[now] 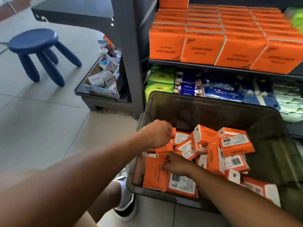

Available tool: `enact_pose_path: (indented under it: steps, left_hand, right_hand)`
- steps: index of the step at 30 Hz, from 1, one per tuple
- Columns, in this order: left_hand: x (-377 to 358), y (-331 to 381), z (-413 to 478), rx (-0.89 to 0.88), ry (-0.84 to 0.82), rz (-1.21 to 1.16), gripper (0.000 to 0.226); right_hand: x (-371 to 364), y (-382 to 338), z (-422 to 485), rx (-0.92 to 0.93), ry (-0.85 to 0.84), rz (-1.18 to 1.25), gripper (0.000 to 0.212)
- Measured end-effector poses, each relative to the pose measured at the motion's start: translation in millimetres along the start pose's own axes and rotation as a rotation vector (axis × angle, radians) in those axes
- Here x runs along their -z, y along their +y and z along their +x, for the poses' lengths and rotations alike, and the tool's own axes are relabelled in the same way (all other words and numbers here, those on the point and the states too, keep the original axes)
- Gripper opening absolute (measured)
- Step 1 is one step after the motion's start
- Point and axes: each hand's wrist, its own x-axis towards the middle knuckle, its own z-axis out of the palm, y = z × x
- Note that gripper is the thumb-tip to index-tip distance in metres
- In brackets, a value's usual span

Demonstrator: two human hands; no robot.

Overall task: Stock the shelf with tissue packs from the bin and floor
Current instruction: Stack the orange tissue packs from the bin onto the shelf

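Both your hands are down in the dark grey bin, which stands on the tiled floor hard against the shelf; your right hand has its fingers curled round the top edge of an orange tissue pack near the bin's left corner; your left hand is curled among the packs farther in, and whether it holds one cannot be told; the other loose tissue packs lie jumbled across the bin's bottom; above, rows of shelved COTTON TISSUE packs reach the shelf's front edge; the bin's far wall covers part of the green packs and blue packs on the tier below; to your left stand a display box and a blue stool; your white shoe rests just beside the bin.
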Motion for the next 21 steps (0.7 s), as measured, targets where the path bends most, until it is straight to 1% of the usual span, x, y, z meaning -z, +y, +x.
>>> enact_pose_path:
  steps: [2, 4, 5, 8, 9, 10, 13, 16, 19, 21]
  left_hand:
    - [1, -5, 4, 0.009, -0.003, -0.003, 0.036]
    - [3, -9, 8, 0.014, -0.001, -0.014, 0.035]
    - [5, -10, 8, 0.016, -0.001, -0.023, 0.034]
    - [8, -12, 11, 0.014, 0.012, -0.051, 0.032]
    - [8, -12, 11, 0.014, 0.016, -0.059, 0.031]
    - [9, -12, 10, 0.012, 0.02, -0.064, 0.03]
    - [10, -10, 8, 0.003, 0.02, -0.084, 0.028]
    - [13, -7, 6, 0.005, 0.022, -0.106, 0.028]
    - [18, -6, 5, 0.015, 0.048, -0.156, 0.026]
    - [22, -4, 4, 0.025, 0.07, -0.193, 0.026]
  right_hand:
    - [-2, 1, 4, -0.012, 0.004, 0.026, 0.03]
    - [-1, 4, 8, -0.009, -0.009, 0.03, 0.015]
    - [-1, 5, 8, -0.019, -0.014, 0.046, 0.016]
    - [2, 8, 7, -0.059, 0.0, 0.2, 0.043]
    - [3, 8, 7, -0.063, 0.004, 0.247, 0.046]
    - [3, 8, 7, -0.059, 0.005, 0.26, 0.044]
    - [2, 3, 5, -0.041, -0.015, 0.219, 0.025]
    - [10, -2, -5, -0.033, -0.006, 0.273, 0.026]
    - [32, -3, -17, -0.008, 0.111, 0.398, 0.013]
    - [50, -2, -26, 0.017, 0.196, 0.505, 0.009]
